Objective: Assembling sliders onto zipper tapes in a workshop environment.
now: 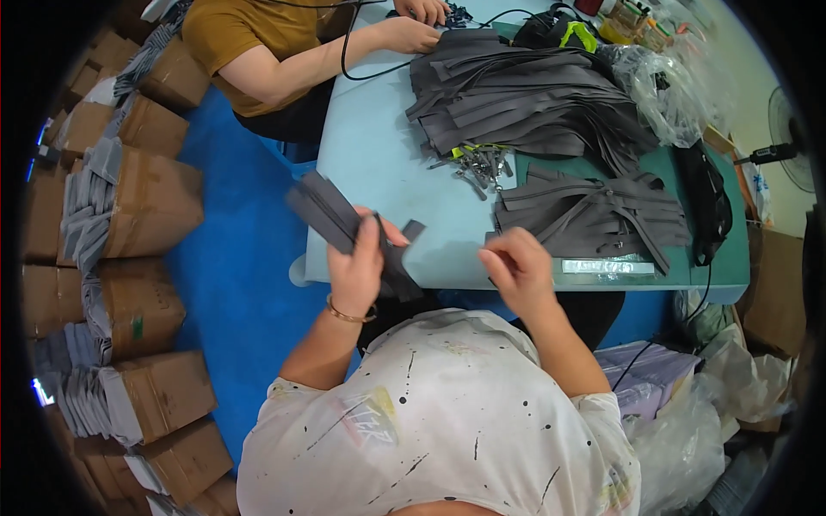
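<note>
- Holding a bundle of grey zipper strips point(323, 209) is what the left hand point(354, 271) does in the head view. Its fingers are closed around the bundle, and the thumb presses on it.
- The bundle sticks out up and to the left of those fingers, above the near left corner of the tabletop point(379, 163). More of it hangs just below them, and a short end pokes out to the right.
- The right hand point(525, 271) is well apart, to the right of the left fingers. Its fingers are curled in toward the thumb. They look blurry, so I cannot tell if the tips touch or have hold of anything.
- Just past the right fingers, and a bit to the right, lies a flat pile of strips point(594, 211). Past them and a little left is a small heap of zipper pulls point(482, 168). Farther off is a big heap of strips point(525, 95).
- To do this well, I think the left fingers should squeeze just enough that no strip slides out. The edges should line up, with no twists.
- The right fingers would do best to take one end at a time, gently. Loose ends could snag, so it helps to lift them clear of the edge below the fingers.
</note>
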`<state>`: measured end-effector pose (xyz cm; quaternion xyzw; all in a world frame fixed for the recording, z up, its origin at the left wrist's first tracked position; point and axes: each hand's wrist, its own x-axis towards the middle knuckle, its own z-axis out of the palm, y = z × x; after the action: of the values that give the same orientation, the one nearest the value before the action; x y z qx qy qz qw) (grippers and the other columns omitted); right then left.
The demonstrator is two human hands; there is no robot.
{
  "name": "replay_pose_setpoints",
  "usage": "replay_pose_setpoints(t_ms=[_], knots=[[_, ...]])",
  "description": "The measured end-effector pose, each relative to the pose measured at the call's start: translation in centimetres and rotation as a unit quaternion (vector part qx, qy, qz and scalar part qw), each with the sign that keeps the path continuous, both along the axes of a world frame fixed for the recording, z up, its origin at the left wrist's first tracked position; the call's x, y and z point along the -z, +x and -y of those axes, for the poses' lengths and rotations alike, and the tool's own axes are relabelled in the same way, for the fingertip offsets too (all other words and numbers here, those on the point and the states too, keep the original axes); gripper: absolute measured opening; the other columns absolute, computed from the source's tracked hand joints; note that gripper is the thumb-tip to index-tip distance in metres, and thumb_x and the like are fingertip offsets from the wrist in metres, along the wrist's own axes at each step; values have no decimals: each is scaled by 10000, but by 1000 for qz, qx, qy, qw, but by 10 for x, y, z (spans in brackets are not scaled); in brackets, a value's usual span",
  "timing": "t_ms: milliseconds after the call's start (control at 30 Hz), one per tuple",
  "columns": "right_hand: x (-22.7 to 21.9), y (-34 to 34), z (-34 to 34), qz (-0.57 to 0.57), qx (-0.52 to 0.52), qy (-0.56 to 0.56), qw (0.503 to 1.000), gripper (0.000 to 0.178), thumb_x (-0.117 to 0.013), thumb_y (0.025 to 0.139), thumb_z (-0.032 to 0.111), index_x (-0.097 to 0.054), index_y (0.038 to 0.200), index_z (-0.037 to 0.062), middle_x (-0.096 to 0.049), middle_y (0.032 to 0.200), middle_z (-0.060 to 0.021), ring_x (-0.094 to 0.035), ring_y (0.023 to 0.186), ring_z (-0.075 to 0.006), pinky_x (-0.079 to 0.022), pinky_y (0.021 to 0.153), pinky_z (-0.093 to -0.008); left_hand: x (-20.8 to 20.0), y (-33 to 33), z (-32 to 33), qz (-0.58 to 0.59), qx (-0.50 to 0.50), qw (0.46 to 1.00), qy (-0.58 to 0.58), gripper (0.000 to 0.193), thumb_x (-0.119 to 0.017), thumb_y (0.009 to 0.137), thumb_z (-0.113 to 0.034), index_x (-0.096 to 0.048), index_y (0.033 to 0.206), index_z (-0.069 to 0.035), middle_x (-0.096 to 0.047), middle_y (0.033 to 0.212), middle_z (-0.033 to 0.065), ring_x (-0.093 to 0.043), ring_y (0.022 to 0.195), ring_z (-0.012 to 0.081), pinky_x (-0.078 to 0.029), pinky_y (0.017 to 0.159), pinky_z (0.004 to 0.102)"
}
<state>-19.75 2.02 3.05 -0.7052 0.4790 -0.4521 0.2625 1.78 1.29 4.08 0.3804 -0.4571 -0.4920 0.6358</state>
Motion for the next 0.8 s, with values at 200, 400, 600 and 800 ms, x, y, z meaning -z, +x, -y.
replay_pose_setpoints(t_ms=[200, 400, 600, 800], knots=[[-2, -48, 27, -194, 59, 25, 979, 151, -686, 736, 147, -584, 702, 40, -544, 667, -66, -555, 608, -223, -437, 519, -306, 0, 14, 38, 27, 7, 980, 195, 169, -483, 926, -194, -513, 973, -34, -576, 737, 37, -424, 545, 34, -318, 443, 184], [-14, -6, 61, -207, 34, -54, 976, 78, -654, 744, 103, -623, 809, 73, -551, 718, -47, -577, 662, -197, -472, 576, -289, 19, 4, 49, 30, 113, 960, 255, 200, -544, 890, -199, -582, 957, -15, -591, 791, 16, -416, 546, 32, -311, 436, 177], [27, 24, 114, -413, 35, -122, 902, 98, -624, 742, 175, -630, 798, 95, -577, 740, -36, -588, 785, -225, -498, 606, -294, 18, -5, 54, 61, 133, 957, 252, 198, -564, 876, -189, -598, 903, 4, -619, 753, 47, -385, 444, 42, -317, 406, 186], [-15, 20, 107, -186, -21, 43, 981, 119, -577, 810, 126, -628, 865, 34, -628, 836, -50, -613, 798, -177, -482, 646, -263, 15, -4, 52, 56, 117, 964, 232, 198, -574, 869, -174, -603, 906, 19, -639, 782, 87, -386, 436, 37, -306, 396, 179]])
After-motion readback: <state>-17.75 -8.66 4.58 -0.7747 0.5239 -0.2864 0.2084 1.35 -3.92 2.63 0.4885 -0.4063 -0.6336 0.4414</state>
